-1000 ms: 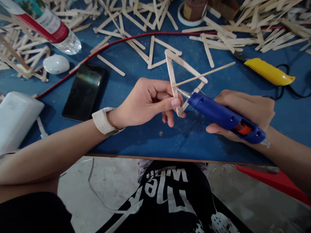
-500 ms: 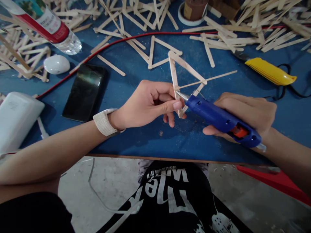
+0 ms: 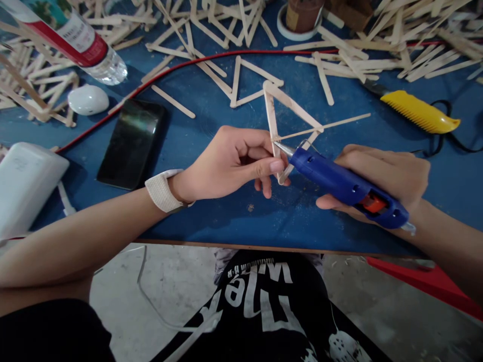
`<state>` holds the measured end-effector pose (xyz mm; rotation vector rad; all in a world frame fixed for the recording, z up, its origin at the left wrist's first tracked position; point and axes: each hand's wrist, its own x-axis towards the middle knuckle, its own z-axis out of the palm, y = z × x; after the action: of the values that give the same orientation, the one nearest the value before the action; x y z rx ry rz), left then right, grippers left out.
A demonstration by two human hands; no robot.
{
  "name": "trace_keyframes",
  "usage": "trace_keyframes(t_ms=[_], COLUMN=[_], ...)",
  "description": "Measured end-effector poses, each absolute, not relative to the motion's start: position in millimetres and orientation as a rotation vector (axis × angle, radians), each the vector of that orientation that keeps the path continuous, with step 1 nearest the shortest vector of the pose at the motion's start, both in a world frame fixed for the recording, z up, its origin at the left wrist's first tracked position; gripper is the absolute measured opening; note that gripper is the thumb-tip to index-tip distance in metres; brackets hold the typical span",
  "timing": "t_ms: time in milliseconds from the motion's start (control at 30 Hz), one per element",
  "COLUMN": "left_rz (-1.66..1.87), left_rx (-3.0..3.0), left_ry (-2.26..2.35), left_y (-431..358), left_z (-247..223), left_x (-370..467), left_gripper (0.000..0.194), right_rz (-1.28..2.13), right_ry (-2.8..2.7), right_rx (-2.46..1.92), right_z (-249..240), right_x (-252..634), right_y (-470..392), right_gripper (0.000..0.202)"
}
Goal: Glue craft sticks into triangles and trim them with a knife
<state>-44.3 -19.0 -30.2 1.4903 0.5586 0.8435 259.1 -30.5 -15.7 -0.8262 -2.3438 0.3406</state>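
Observation:
Between the thumb and fingers of my left hand (image 3: 241,161) is a frame of glued popsicle sticks (image 3: 292,104), held above the table. One more stick (image 3: 341,121) crosses the frame and juts out to the right. My right hand (image 3: 385,173) is wrapped round a blue hot glue gun (image 3: 328,176). Its metal nozzle points left and meets the frame's left stick, close to my left thumb, where the crossing stick ends. A clear glue stick pokes out of the gun's back end. Some fingers of both hands are hidden.
A black phone (image 3: 131,143), a white adapter (image 3: 32,188) and a white earbud case (image 3: 88,100) lie left. A red cable (image 3: 169,71) runs across the blue table (image 3: 211,221). Piled popsicle sticks (image 3: 350,63), a bottle (image 3: 79,40) and a yellow cutter (image 3: 418,109) lie farther back.
The stick frame and the glue gun have shifted very slightly to the right and down together. Both hands keep their hold, and the nozzle stays at the same joint.

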Motion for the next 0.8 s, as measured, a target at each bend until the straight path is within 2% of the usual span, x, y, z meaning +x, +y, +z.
trace_keyframes(t_ms=[500, 800], left_rz=[0.847, 0.815], left_rx=[1.488, 1.49], left_ry=[0.524, 0.548], left_y=[-18.2, -18.2], left_z=[-33.0, -33.5], left_x=[-44.8, -45.6], left_gripper=[0.036, 0.031], right_rz=[0.284, 0.166], right_ry=[-2.358, -2.369], right_rx=[-0.822, -0.755], right_z=[-15.2, -12.7], right_x=[258.7, 257.9], right_y=[-30.9, -29.7], right_gripper=[0.04, 0.048])
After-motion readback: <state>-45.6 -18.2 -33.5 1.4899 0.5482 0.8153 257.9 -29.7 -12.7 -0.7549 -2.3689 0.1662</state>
